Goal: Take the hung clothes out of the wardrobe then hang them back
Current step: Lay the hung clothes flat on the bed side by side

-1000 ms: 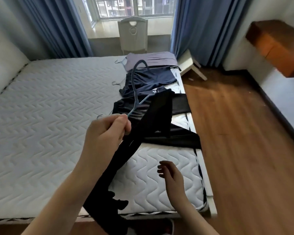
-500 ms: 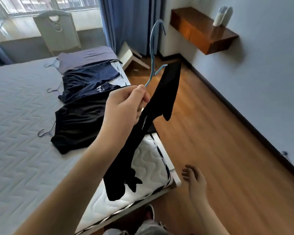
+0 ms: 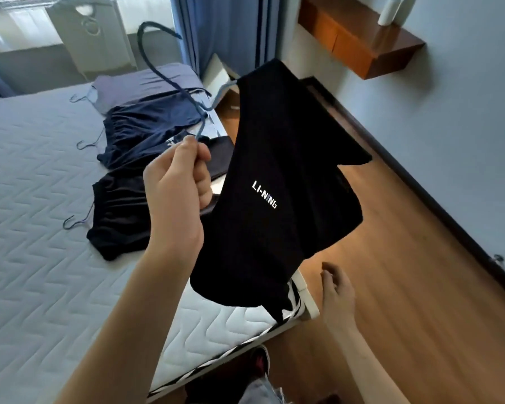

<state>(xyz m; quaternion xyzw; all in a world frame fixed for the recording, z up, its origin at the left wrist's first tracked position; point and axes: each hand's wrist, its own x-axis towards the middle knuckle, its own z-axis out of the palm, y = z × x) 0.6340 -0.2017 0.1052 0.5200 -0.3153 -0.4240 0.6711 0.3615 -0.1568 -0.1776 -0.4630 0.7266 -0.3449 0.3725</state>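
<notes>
My left hand (image 3: 177,182) is shut on a blue wire hanger (image 3: 169,80), held up above the bed's right edge. A black T-shirt (image 3: 277,185) with white lettering hangs from that hanger, swung out over the floor. My right hand (image 3: 337,290) is low and to the right, fingers apart, holding nothing, just below the shirt's hem. On the mattress (image 3: 27,199) lie three more garments on hangers: a black one (image 3: 117,217), a navy one (image 3: 146,132) and a grey-purple one (image 3: 146,86). No wardrobe is in view.
Wooden floor (image 3: 391,287) runs right of the bed. A floating wooden shelf (image 3: 356,45) with a white bottle is on the right wall. Blue curtains (image 3: 231,33) and a white chair (image 3: 91,33) stand by the window behind the bed. My shoe (image 3: 260,363) shows at the bottom.
My left hand lifted the hanger with the black T-shirt off the bed and swung it right, over the floor. The shirt now faces me, opened out. My right hand stayed low and empty.
</notes>
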